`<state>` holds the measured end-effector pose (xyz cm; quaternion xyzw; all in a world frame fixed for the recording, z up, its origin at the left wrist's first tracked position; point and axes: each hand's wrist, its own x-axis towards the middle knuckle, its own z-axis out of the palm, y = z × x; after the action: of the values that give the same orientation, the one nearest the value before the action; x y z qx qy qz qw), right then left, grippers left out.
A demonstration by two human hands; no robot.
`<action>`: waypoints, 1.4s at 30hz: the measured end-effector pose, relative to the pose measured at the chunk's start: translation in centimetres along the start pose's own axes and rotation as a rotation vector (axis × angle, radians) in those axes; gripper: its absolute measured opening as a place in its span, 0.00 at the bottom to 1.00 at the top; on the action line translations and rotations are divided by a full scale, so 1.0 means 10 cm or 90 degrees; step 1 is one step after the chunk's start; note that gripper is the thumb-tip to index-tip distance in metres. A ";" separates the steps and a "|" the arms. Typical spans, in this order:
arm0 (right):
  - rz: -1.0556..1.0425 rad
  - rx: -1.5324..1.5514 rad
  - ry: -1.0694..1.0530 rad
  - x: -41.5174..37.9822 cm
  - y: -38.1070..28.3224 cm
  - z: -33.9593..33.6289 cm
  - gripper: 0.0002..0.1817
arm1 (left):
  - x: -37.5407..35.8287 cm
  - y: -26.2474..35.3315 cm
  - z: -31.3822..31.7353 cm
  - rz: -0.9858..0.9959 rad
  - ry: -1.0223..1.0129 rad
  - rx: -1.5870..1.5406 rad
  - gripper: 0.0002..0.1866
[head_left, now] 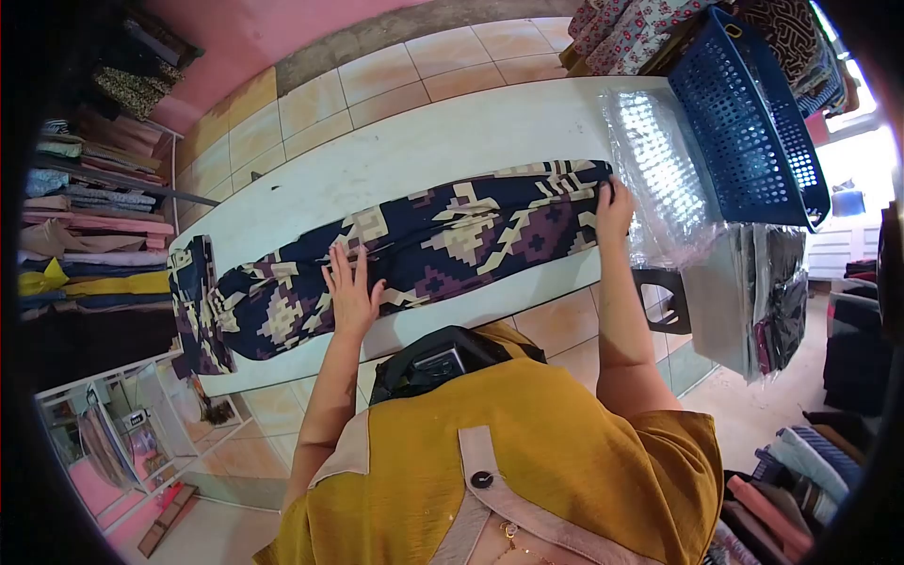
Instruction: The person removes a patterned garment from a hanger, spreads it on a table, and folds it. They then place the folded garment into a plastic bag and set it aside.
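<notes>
A long navy garment [443, 235] with cream and purple stepped patterns lies lengthwise on the white table, folded narrow. Near its left end the cloth is gathered, with a flared band [193, 301] beyond the gathers. My left hand [352, 290] rests flat on the middle of the garment, fingers spread. At the far right end, my right hand [615, 209] pinches the garment's edge, thumb and fingers close together at the corner. Some of the fingertips there are hidden by the hand itself.
The white ironing-board-like table [508, 122] runs across the view. Clear plastic bags [654, 169] lie at its right end beside a blue perforated basket [744, 122]. Packed clothes [772, 311] stand below them. Folded clothes fill shelves [104, 217] at left; a clothes pile [800, 490] sits lower right.
</notes>
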<state>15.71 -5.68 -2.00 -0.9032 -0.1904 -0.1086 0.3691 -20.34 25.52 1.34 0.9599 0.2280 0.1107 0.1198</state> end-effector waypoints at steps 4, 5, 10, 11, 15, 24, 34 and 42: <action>0.154 -0.200 0.007 0.29 -0.03 0.00 0.25 | 0.12 0.11 0.07 -0.038 0.020 0.026 0.37; 0.175 -0.295 -0.041 0.32 -0.10 0.02 0.27 | 0.13 0.13 0.11 -0.052 0.017 0.032 0.37; 0.208 -0.269 -0.161 0.40 -0.06 0.07 0.27 | 0.07 0.12 0.21 -0.041 -0.083 0.070 0.35; 0.213 -0.241 -0.163 0.40 -0.11 0.03 0.26 | 0.08 0.12 0.16 -0.039 -0.086 0.089 0.34; 0.174 -0.046 -0.218 0.45 -0.52 -0.11 0.22 | 0.19 0.00 0.06 -0.072 -0.001 -0.337 0.31; 0.170 0.537 -0.665 -0.62 -3.19 0.13 0.26 | 0.37 -0.53 0.07 -0.431 -0.145 -1.431 0.50; 0.316 0.452 -0.504 -1.27 -2.83 0.25 0.21 | 0.43 -0.75 0.09 -0.617 -0.226 -1.326 0.26; 0.036 0.176 -0.325 -1.24 -2.61 0.54 0.16 | 0.23 -0.72 -0.07 -0.622 -0.229 -1.356 0.23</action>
<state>-6.21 11.92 6.35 -0.8472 -0.2649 0.1592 0.4321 -21.43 32.95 0.36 0.1899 0.3433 0.0506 0.9184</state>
